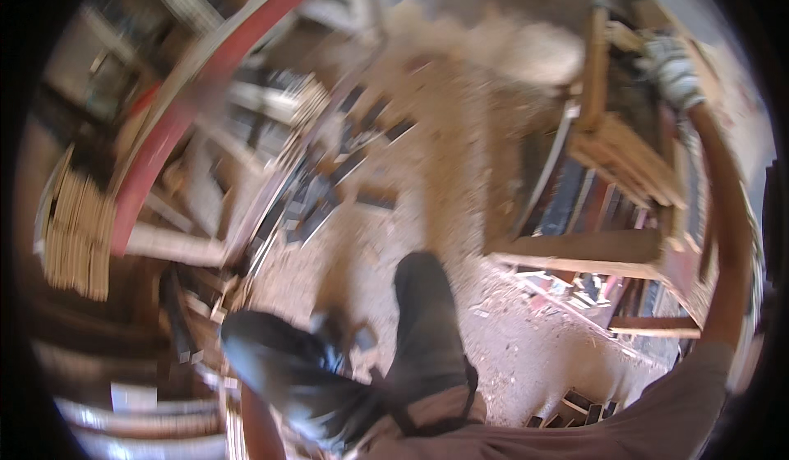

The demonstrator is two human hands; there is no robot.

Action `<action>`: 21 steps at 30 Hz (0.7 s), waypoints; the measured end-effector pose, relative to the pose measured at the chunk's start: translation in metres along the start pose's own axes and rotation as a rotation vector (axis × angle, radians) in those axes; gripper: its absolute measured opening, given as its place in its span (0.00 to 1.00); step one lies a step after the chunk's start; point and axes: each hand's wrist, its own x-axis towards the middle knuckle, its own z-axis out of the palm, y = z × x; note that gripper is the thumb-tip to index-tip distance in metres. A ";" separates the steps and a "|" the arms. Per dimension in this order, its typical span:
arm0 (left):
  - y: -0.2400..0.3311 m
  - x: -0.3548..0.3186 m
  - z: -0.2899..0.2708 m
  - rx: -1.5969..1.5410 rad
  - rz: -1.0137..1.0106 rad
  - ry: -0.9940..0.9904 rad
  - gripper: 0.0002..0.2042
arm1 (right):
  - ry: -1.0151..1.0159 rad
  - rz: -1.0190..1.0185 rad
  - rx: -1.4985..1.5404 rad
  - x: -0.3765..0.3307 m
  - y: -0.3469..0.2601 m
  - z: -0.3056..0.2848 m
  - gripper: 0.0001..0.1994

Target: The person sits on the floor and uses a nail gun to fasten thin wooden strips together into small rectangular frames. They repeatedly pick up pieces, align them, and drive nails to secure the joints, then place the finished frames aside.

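My right arm stretches far out to the right. My right hand (675, 72), in a pale striped glove, is at the top of an open wooden frame (629, 152) with dark insides. A short wood block (626, 36) sits beside its fingertips. Motion blur smears the fingers, so whether they grip the frame or only rest on it does not show. Of my left arm (259, 423) only a part shows at the lower edge, beside my knee; the left hand is out of sight.
Left of me stands a bench with a curved red edge (168, 140) and a stack of thin wood strips (78, 234). Dark blocks (316, 201) lie scattered on the dusty floor (448, 164) ahead. More dark pieces (579, 402) lie at lower right. A wooden rail (592, 250) juts out at right.
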 end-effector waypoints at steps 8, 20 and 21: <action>-0.085 -0.002 -0.006 0.163 -0.092 0.059 0.47 | -0.049 0.131 -0.240 0.045 0.029 0.093 0.23; -0.136 0.190 0.122 0.674 0.208 -0.034 0.51 | -0.150 -0.470 1.089 0.213 -0.589 -0.212 0.20; -0.112 0.220 0.157 0.717 0.357 -0.046 0.54 | -0.249 -0.423 1.048 0.198 -0.614 -0.188 0.20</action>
